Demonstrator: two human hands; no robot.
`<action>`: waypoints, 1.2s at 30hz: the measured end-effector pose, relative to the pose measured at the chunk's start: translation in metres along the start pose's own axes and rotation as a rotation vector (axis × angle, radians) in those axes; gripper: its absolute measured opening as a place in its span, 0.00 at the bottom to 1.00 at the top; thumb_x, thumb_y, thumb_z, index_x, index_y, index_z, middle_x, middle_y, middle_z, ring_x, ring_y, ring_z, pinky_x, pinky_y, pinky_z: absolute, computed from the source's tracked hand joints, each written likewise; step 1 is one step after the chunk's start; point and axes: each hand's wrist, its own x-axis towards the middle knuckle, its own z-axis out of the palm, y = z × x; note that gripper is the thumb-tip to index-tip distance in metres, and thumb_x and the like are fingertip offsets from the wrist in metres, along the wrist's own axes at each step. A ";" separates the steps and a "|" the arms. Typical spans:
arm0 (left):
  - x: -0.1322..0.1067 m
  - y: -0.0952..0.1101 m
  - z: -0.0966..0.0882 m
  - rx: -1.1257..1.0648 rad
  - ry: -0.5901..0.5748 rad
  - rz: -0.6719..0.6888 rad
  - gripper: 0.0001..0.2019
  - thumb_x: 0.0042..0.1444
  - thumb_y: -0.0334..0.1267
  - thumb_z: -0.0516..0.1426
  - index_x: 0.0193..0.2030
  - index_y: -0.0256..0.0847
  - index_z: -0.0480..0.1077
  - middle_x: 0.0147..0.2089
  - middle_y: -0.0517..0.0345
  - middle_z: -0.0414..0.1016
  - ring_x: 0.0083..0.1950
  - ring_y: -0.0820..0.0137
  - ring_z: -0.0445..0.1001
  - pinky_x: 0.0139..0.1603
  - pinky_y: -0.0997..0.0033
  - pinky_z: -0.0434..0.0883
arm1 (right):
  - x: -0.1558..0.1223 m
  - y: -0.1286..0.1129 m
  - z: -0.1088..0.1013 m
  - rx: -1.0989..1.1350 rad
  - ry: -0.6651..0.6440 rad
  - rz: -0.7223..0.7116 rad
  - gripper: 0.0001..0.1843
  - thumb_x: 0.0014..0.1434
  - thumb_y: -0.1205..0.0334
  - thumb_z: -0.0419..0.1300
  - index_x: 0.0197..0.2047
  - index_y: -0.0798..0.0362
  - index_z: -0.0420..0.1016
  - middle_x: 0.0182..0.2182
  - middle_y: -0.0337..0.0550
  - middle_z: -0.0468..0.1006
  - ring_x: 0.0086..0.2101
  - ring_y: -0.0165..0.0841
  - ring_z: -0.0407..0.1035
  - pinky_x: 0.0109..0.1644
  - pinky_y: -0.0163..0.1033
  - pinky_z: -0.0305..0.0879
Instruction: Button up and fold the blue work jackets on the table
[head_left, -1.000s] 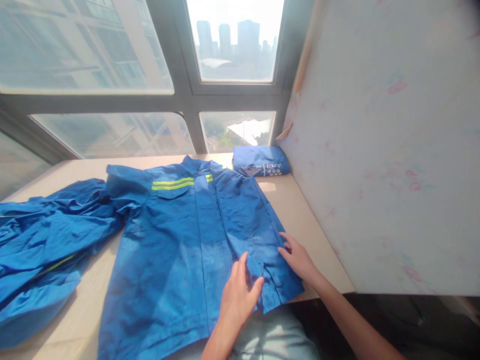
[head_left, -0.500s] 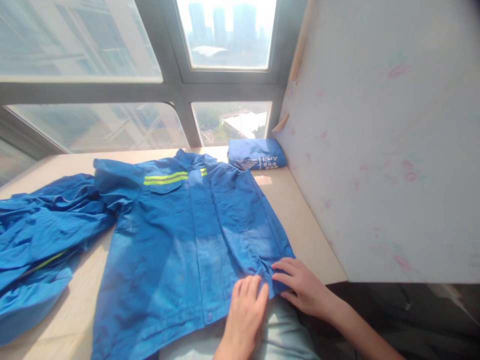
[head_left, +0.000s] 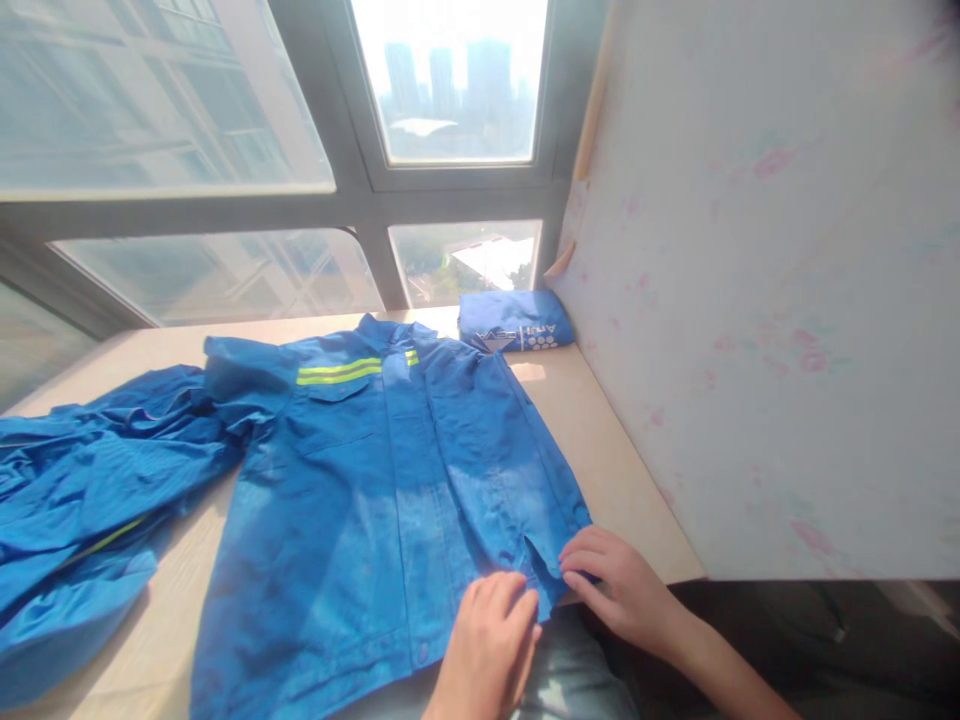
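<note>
A blue work jacket point(head_left: 337, 540) lies front up on the pale wooden surface, its collar toward the window and its hem toward me. Yellow-green reflective stripes cross its chest, and its right-hand side is folded inward. At the lower right, my left hand point(head_left: 491, 635) has its fingers bent and close together on the cloth by the hem. My right hand point(head_left: 626, 590) pinches the outer lower corner, thumb below the fingers. A small gap of raised, creased cloth lies between the two hands. Part of the cloth under my fingers is hidden.
Another crumpled blue garment point(head_left: 97, 490) lies at the left, touching the jacket's sleeve. A rolled blue bundle with white print point(head_left: 514, 320) sits by the window point(head_left: 465, 270) at the back. A flower-patterned wall point(head_left: 757, 330) borders the wooden surface point(head_left: 637, 480) on the right.
My right hand has moved slightly right and down along the jacket's corner, and its fingers are closer together. The cloth between my hands has opened into a fold. The view has tilted slightly up.
</note>
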 end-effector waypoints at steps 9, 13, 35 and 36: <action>0.069 -0.085 -0.060 -0.332 0.177 -0.402 0.15 0.66 0.42 0.52 0.51 0.42 0.77 0.51 0.50 0.81 0.50 0.63 0.80 0.52 0.62 0.77 | 0.122 0.047 -0.022 0.245 0.371 0.297 0.18 0.62 0.45 0.61 0.43 0.49 0.83 0.39 0.46 0.84 0.40 0.43 0.77 0.42 0.44 0.75; 0.112 -0.144 -0.071 -0.345 0.283 -0.606 0.18 0.61 0.42 0.55 0.55 0.38 0.74 0.52 0.46 0.80 0.49 0.60 0.80 0.51 0.59 0.77 | 0.213 0.058 -0.034 0.216 0.508 0.270 0.19 0.67 0.50 0.61 0.55 0.53 0.75 0.50 0.48 0.78 0.46 0.40 0.74 0.49 0.48 0.75; 0.329 -0.318 -0.101 -0.389 0.613 -0.794 0.33 0.49 0.39 0.68 0.62 0.32 0.68 0.62 0.40 0.72 0.62 0.55 0.72 0.62 0.61 0.68 | 0.339 0.144 -0.018 0.211 0.506 0.109 0.21 0.58 0.58 0.58 0.53 0.52 0.79 0.46 0.48 0.83 0.39 0.37 0.76 0.44 0.44 0.76; 0.329 -0.317 -0.108 -0.442 0.617 -0.777 0.31 0.50 0.38 0.68 0.60 0.32 0.69 0.59 0.42 0.75 0.59 0.57 0.74 0.61 0.61 0.70 | 0.339 0.143 -0.020 0.197 0.554 0.103 0.20 0.58 0.58 0.58 0.52 0.52 0.79 0.45 0.48 0.83 0.39 0.38 0.77 0.44 0.45 0.76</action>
